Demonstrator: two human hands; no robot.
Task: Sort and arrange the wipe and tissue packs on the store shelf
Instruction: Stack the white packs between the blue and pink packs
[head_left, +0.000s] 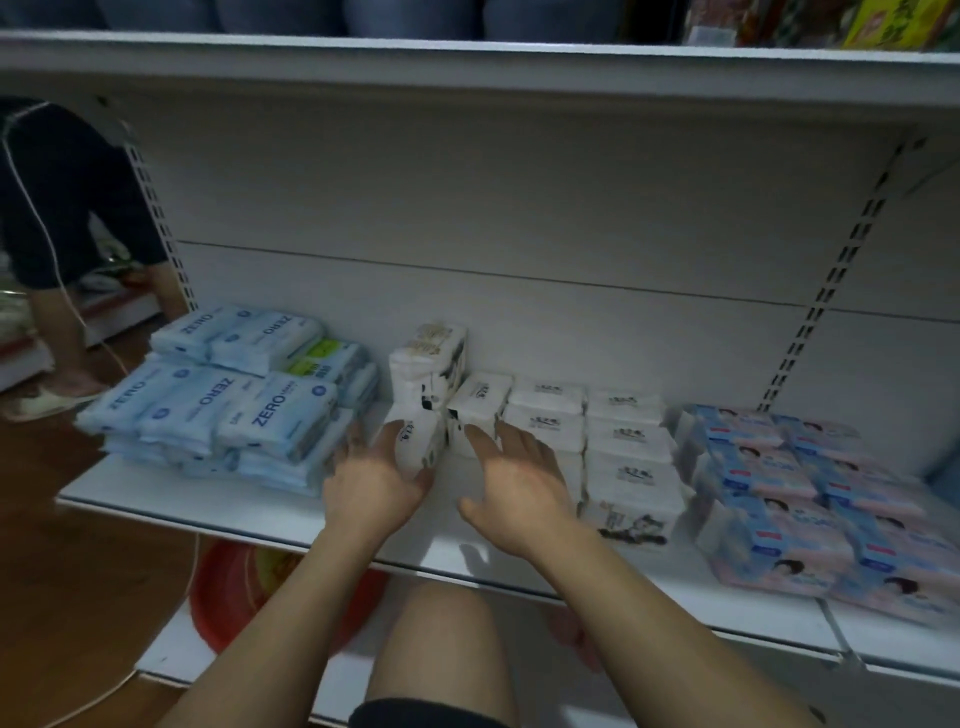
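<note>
White tissue packs stand in the middle of the white shelf (218, 506). My left hand (371, 480) holds the near white pack (418, 441) by its left side, thumb under its front edge. Behind it a taller white pack stack (428, 366) leans against the back panel. My right hand (519, 486) hovers with straight fingers, fingertips touching another white pack (475, 410). Rows of white packs (623, 447) sit to the right. Light-blue ZERO wipe packs (218, 405) are piled at the left, with a green-labelled pack (324, 356) among them. Pink-and-blue baby wipe packs (810, 499) fill the right.
Another person's legs (57, 312) stand past the shelf's left end on a wooden floor. A red basin (228, 592) sits under the shelf. My knee (441, 639) is just below the shelf edge. An upper shelf (467, 57) runs overhead.
</note>
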